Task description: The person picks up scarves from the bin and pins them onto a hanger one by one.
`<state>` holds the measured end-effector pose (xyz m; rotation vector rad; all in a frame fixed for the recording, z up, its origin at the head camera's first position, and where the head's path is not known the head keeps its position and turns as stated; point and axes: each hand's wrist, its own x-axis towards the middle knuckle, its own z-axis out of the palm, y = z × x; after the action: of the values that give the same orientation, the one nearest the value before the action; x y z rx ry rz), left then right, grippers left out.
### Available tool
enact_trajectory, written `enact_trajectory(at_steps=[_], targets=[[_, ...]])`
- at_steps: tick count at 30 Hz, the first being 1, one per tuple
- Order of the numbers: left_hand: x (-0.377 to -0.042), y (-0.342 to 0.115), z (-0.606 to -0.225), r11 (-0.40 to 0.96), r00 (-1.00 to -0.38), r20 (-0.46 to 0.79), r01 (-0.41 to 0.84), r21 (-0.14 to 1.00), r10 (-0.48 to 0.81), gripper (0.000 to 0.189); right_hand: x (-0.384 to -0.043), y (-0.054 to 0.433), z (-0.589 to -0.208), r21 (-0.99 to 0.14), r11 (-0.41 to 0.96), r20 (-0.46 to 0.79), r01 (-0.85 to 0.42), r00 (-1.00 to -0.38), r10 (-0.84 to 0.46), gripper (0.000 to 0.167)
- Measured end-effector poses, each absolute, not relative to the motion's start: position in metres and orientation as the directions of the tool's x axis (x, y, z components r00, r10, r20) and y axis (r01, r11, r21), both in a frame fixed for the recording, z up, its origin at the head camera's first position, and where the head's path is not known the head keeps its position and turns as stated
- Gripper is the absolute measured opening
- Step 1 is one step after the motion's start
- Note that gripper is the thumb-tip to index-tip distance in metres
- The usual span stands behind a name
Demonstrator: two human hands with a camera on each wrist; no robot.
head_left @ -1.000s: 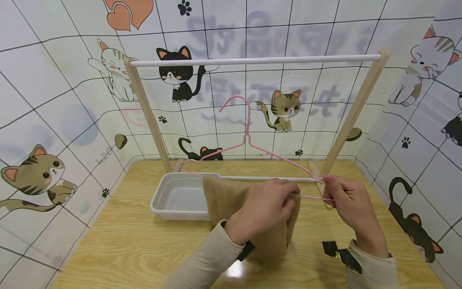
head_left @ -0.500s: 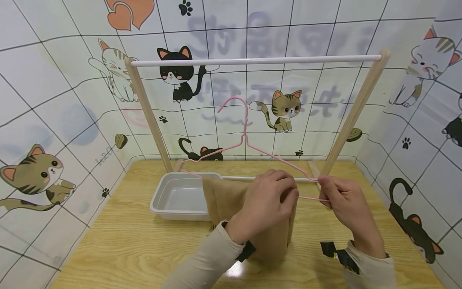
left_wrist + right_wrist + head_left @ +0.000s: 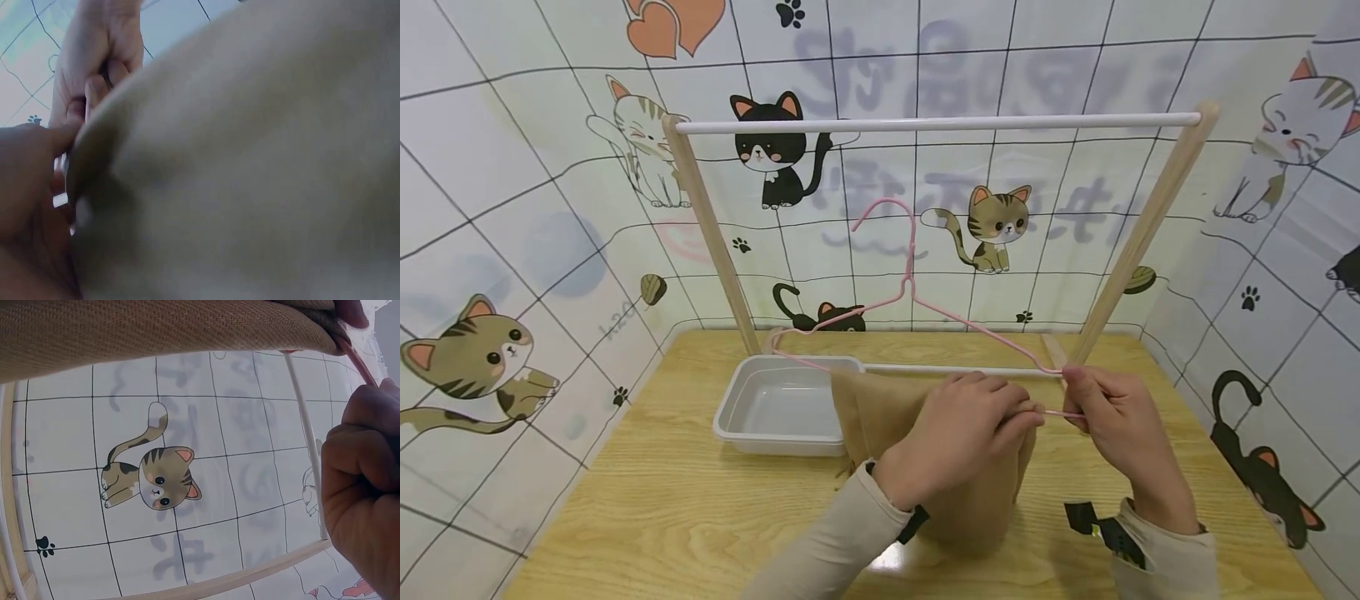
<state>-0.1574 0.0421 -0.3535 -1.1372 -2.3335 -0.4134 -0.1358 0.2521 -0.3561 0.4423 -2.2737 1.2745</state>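
Observation:
A pink wire hanger (image 3: 977, 327) stands upright with its hook to the top, in the head view. Over its lower bar hangs a brown cloth (image 3: 880, 408), folded down on both sides. My left hand (image 3: 962, 433) pinches the cloth at the bar, close to its right edge; the left wrist view is mostly filled by the cloth (image 3: 250, 162). My right hand (image 3: 1116, 417) grips the hanger's right corner, with a short stretch of bare bar between the two hands. In the right wrist view the right hand's fingers (image 3: 359, 462) are curled around the pink wire.
Behind the hanger stands a rack with wooden legs (image 3: 715, 242) and a white top rail (image 3: 940, 125). A white plastic tray (image 3: 737, 433) sits left of the cloth on the wooden table (image 3: 647, 508). Cat-patterned sheeting (image 3: 1060, 50) surrounds the table.
My left hand has moved right along the bar, and the cloth has shifted right with it, shortening the bare stretch of bar. The right hand has moved slightly left with the hanger.

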Motion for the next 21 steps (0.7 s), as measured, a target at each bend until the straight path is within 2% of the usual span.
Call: enact_trajectory(at_steps=[7,14,17,21], targets=[[-0.166,0.025,-0.357,0.664,-0.508,0.576,0.743,-0.083,0.641,0.034,-0.135,0.257,-0.356,-0.692,0.494,0.586,-0.527,-0.809,-0.041,0.045],[-0.178,0.011,-0.363,0.634,-0.41,0.612,0.747,-0.2,0.676,0.03,-0.133,0.263,-0.357,-0.708,0.477,0.586,-0.521,-0.81,-0.015,0.046],[-0.182,0.006,-0.365,0.62,-0.39,0.614,0.755,-0.214,0.686,0.032,-0.133,0.263,-0.357,-0.718,0.467,0.584,-0.516,-0.812,0.001,0.047],[-0.186,0.003,-0.369,0.621,-0.406,0.619,0.764,-0.173,0.672,0.039,-0.134,0.263,-0.356,-0.704,0.469,0.593,-0.534,-0.805,-0.027,0.046]])
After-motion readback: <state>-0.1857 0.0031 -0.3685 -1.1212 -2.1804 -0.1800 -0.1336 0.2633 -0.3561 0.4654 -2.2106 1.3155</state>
